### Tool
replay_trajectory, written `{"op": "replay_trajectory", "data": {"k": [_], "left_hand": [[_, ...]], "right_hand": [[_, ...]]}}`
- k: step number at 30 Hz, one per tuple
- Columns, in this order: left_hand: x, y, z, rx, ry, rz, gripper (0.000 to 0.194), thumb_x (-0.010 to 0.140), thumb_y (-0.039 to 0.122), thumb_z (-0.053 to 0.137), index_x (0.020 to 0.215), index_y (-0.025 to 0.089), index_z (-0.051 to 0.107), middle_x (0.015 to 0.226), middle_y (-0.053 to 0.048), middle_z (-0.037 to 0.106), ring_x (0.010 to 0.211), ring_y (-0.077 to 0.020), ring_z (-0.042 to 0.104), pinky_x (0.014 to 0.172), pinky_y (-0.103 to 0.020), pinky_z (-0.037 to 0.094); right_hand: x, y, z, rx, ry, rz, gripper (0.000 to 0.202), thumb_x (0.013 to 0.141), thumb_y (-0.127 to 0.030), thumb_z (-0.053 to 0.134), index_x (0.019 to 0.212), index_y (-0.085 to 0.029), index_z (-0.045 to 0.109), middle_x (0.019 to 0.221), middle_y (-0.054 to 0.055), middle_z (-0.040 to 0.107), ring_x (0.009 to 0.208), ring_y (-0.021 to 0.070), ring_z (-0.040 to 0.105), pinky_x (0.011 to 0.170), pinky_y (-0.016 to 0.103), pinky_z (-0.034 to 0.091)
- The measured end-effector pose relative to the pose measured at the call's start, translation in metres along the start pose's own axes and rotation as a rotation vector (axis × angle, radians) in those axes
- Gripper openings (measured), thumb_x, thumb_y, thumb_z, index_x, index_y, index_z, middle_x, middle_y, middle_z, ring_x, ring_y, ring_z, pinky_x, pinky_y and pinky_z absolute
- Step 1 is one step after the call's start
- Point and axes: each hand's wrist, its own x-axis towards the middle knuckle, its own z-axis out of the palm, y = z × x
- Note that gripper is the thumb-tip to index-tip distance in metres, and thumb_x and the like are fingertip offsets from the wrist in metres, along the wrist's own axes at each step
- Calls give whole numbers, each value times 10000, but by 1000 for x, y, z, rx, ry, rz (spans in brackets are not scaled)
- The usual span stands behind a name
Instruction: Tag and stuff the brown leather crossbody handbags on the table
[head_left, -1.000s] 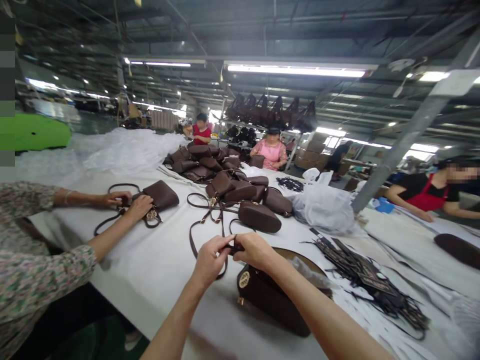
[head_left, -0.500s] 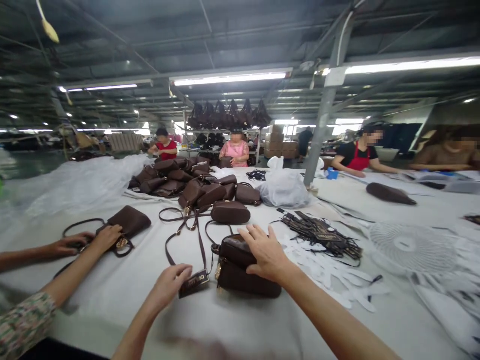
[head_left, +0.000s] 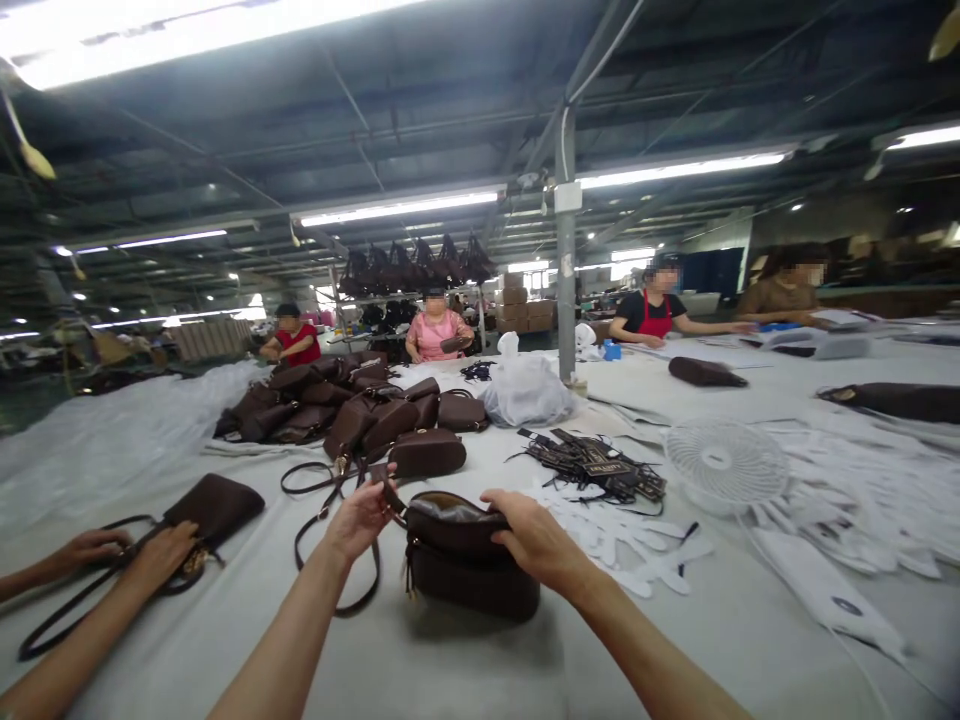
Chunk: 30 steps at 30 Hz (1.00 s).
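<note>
A dark brown handbag (head_left: pixel 472 575) stands upright on the white table in front of me, its top open and a greyish lining showing. My right hand (head_left: pixel 536 535) grips the right end of its rim, thumb in front. At the left end, my left hand (head_left: pixel 360 522) is closed on the bag's strap (head_left: pixel 391 498), pinching it near where it joins the bag. Another long brown strap (head_left: pixel 367 600) loops over the table beside my left wrist. Small gold-coloured hardware hangs at the bag's left side.
Brown handbags (head_left: pixel 300 400) are heaped behind, with a white plastic bag (head_left: pixel 529 385) beside them. Black tags (head_left: pixel 600 465), white strips (head_left: pixel 630 545) and a white fan (head_left: pixel 727 465) lie right. A co-worker's hands (head_left: pixel 161 555) handle another handbag (head_left: pixel 217 510) at left. More people sit across the table.
My left hand has risen from the table to the strap, and the black tag beside it no longer shows. My right hand has moved onto the rim; the bag's top now gapes. The view has turned right.
</note>
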Motion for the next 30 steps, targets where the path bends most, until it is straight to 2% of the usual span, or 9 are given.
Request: {"op": "replay_trajectory", "data": {"k": [4, 11, 16, 19, 21, 23, 27, 28, 30], "left_hand": [[-10, 29, 17, 168, -160, 14, 244, 823, 179, 632, 1055, 105, 657, 670, 3, 630, 616, -98, 600, 633, -208, 500], [3, 68, 39, 526, -166, -122, 135, 779, 250, 671, 790, 118, 648, 624, -10, 645, 598, -130, 629, 589, -224, 492], [5, 85, 80, 763, -314, -157, 207, 593, 170, 793, 769, 119, 695, 687, -34, 716, 692, -199, 665, 649, -265, 500], [-10, 88, 110, 924, -514, -120, 239, 544, 101, 790, 772, 151, 739, 739, 2, 731, 763, -191, 653, 736, -254, 488], [-22, 88, 126, 1026, -700, -47, 205, 612, 154, 766, 816, 165, 757, 808, -8, 740, 829, -194, 649, 805, -264, 479], [-31, 87, 135, 1014, -844, -13, 197, 699, 259, 730, 868, 160, 752, 829, -34, 736, 815, -193, 656, 821, -292, 484], [-32, 83, 139, 892, -955, -98, 296, 751, 415, 711, 886, 152, 714, 724, -49, 704, 663, -177, 644, 718, -313, 501], [-30, 83, 138, 904, -972, -115, 302, 755, 428, 710, 879, 152, 710, 702, -46, 695, 645, -172, 637, 701, -309, 499], [-24, 82, 135, 944, -989, -135, 295, 757, 425, 709, 860, 149, 708, 672, -38, 678, 615, -162, 621, 664, -297, 493]], "right_hand": [[-19, 10, -12, 160, -8, -4, 479, 734, -66, 553, 1196, -190, 522, 1082, 71, 685, 1019, 207, 619, 905, 318, 447], [-39, 2, -9, 143, -66, -31, 420, 728, -76, 547, 1123, -213, 578, 1068, 72, 671, 1007, 230, 597, 888, 343, 439], [-36, -10, -12, 178, -87, -31, 379, 704, -103, 602, 1066, -215, 628, 1050, 55, 678, 990, 225, 596, 879, 332, 447], [-28, -2, -18, 326, -108, 57, 287, 758, -250, 624, 1042, -213, 638, 932, 33, 699, 864, 204, 637, 769, 309, 493], [-17, 6, -22, 372, 37, 104, 303, 836, -347, 539, 1090, -200, 612, 950, 60, 698, 876, 219, 656, 759, 336, 519], [-1, 8, -24, 307, 262, 31, 429, 848, -347, 502, 1245, -188, 526, 1180, 128, 636, 1074, 272, 617, 841, 405, 522], [40, -16, -32, 34, 568, -267, 794, 771, -193, 559, 1490, -187, 223, 1576, 161, 201, 1441, 319, 213, 1104, 521, 321], [50, -25, -36, -5, 588, -306, 835, 759, -163, 565, 1504, -182, 190, 1574, 162, 211, 1442, 316, 213, 1121, 516, 298], [69, -41, -44, -28, 519, -321, 827, 744, -111, 554, 1500, -187, 228, 1464, 155, 433, 1340, 303, 415, 1067, 473, 384]]}}
